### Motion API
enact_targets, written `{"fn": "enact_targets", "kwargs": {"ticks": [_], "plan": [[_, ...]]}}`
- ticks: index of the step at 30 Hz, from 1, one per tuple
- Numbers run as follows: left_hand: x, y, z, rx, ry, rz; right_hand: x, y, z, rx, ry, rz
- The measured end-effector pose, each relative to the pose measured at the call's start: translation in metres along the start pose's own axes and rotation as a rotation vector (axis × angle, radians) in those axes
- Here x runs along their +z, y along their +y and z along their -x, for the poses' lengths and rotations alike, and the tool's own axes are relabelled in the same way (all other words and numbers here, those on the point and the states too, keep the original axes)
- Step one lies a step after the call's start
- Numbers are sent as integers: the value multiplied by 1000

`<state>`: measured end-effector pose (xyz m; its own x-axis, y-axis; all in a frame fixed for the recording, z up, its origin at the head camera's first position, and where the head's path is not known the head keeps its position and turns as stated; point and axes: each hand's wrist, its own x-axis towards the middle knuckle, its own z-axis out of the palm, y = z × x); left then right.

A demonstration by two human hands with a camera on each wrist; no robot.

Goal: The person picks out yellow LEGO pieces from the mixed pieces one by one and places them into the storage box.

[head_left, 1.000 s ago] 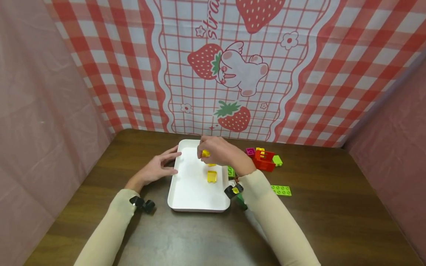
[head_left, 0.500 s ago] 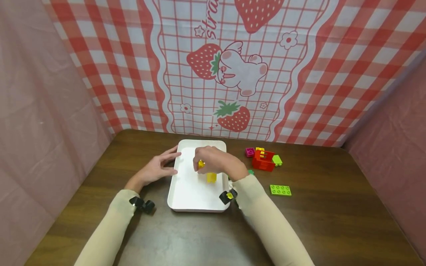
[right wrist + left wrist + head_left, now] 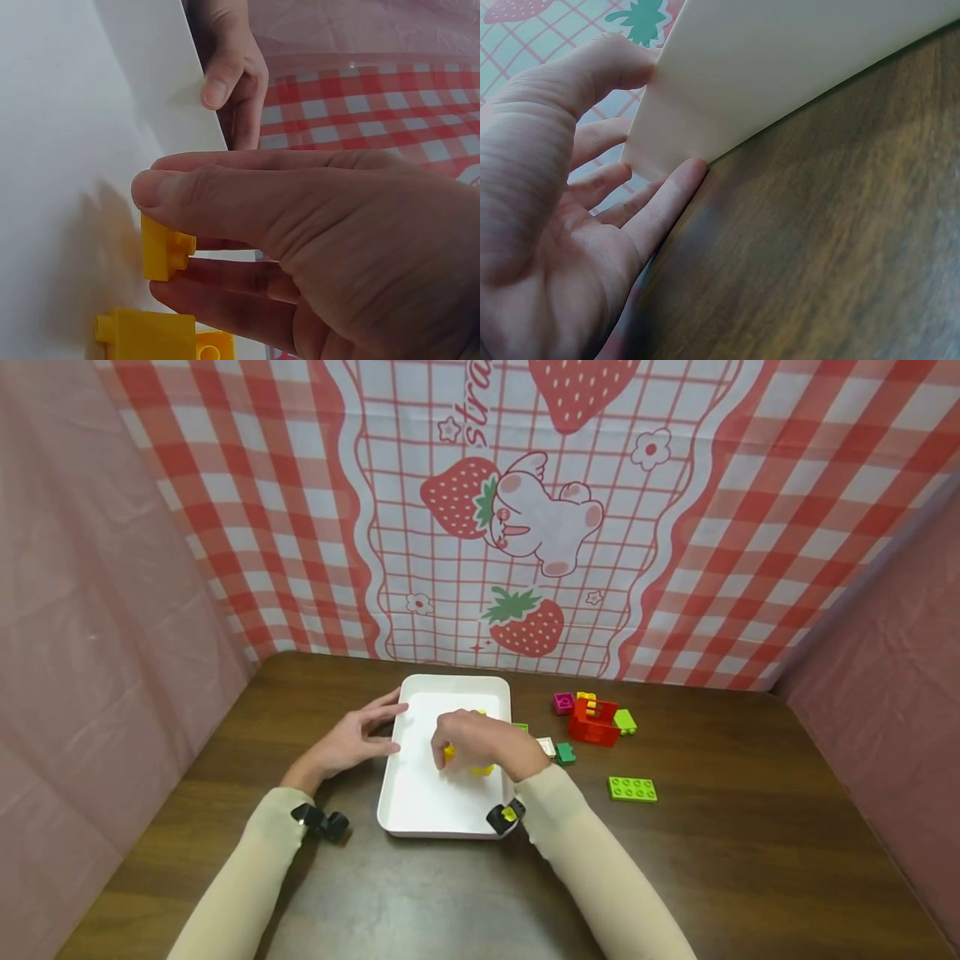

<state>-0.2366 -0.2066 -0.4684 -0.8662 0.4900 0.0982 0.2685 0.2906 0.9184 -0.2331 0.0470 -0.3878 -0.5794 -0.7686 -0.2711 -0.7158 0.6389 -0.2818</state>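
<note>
Over the white tray (image 3: 423, 810), my right hand (image 3: 476, 742) pinches a small yellow toy building block (image 3: 156, 251) between thumb and fingers. The studs of this block point toward the palm. Below it in the right wrist view, another yellow block (image 3: 154, 336) lies in the tray, with a further yellow block (image 3: 217, 345) partly behind it. In the head view the right hand hides much of these blocks. My left hand (image 3: 348, 739) rests at the tray's left side, its spread fingers touching the outer wall (image 3: 742, 75) and rim.
Right of the tray are a white block (image 3: 547, 747), a green block (image 3: 566, 754) and a lime plate (image 3: 632, 789). Farther back, a red crate-shaped block (image 3: 595, 729) stands among magenta (image 3: 564, 703), yellow (image 3: 587, 699) and lime (image 3: 625, 722) blocks. A checked cloth (image 3: 300, 527) hangs behind.
My right hand, still pinching the yellow block, has come nearer and slightly left over the tray. My left hand has stayed at the tray's side.
</note>
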Motion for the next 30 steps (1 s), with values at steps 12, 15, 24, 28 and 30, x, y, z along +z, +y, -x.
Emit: {"fn": "enact_targets", "kwargs": {"ticks": [12,15,24,28,30], "plan": [[1,1,0,-2,6,4,10,-1,-1,35,-28,-38],[1,1,0,-6,9,3,12,-2,-2,42,-28,-43],[1,0,-1,-9,9,-1,13,-6,0,74,-33,-58],[1,0,0,-9,12,-1,14,-6,-1,93,-39,-58],[1,0,0,-9,14,-2,13,-6,-2,102,-43,-54]]}}
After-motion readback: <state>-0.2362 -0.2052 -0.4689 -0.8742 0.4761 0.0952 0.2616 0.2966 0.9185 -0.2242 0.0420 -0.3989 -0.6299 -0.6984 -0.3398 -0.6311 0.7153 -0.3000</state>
